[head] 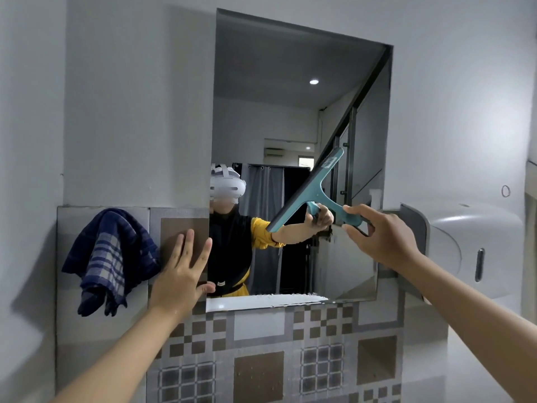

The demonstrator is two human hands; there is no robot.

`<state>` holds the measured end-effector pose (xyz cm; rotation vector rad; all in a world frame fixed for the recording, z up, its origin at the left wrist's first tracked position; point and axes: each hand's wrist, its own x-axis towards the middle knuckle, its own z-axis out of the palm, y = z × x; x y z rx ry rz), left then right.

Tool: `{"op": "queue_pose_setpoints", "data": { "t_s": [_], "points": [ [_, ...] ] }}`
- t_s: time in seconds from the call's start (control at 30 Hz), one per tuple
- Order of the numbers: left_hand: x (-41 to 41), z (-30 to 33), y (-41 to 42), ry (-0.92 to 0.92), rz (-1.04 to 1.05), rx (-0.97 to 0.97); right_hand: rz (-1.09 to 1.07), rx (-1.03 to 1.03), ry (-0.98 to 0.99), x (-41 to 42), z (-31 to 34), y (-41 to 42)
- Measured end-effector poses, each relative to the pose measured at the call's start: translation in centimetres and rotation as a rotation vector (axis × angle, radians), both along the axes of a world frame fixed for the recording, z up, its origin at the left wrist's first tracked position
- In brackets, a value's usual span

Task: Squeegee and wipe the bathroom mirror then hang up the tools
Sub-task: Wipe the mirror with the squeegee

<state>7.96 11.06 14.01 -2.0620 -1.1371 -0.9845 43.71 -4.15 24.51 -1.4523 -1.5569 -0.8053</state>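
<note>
Grey painted wall (130,97) above; patterned brown-grey tiles (261,359) below. White dispenser (470,248) mounted at wall's right edge.

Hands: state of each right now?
Left hand: open, flat on the tiles beside the mirror.
Right hand: closed on the squeegee handle.

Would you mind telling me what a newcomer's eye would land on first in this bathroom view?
Most likely the teal squeegee, held by its handle in the right hand and tilted diagonally across the right half of the mirror. Next, the left hand spread flat on the tiled wall at the mirror's lower left edge, beside a dark blue checked cloth hanging there.
</note>
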Motion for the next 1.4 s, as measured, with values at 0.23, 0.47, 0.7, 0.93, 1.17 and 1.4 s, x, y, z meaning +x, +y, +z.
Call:
{"op": "queue_pose_setpoints", "data": {
  "t_s": [0.23, 0.47, 0.7, 0.93, 1.17, 1.4],
  "points": [
    [0.1, 0.2, -0.5, -0.010, 0.002, -0.005, -0.019, -0.005, 0.157, 4.7, -3.5, -0.7],
    [0.1, 0.2, -0.6, -0.001, 0.003, -0.005, 0.082, -0.006, 0.345, 3.5, -5.6, -0.5],
    [0.2, 0.3, -0.3, 0.010, 0.005, 0.003, 0.151, -0.023, 0.601, 0.7, -6.8, -0.6],
    [0.1, 0.1, 0.0, 0.010, -0.004, 0.009, 0.194, -0.014, 0.847, -3.2, -6.6, -1.0],
    [0.3, 0.0, 0.0, 0.004, 0.009, 0.018, 0.267, -0.061, 1.173, -8.3, -5.5, -0.5],
    [1.7, 0.7, 0.2, -0.034, -0.002, -0.031, 0.367, 0.029, 1.425, -13.9, -4.5, 1.3]
  ]
}}
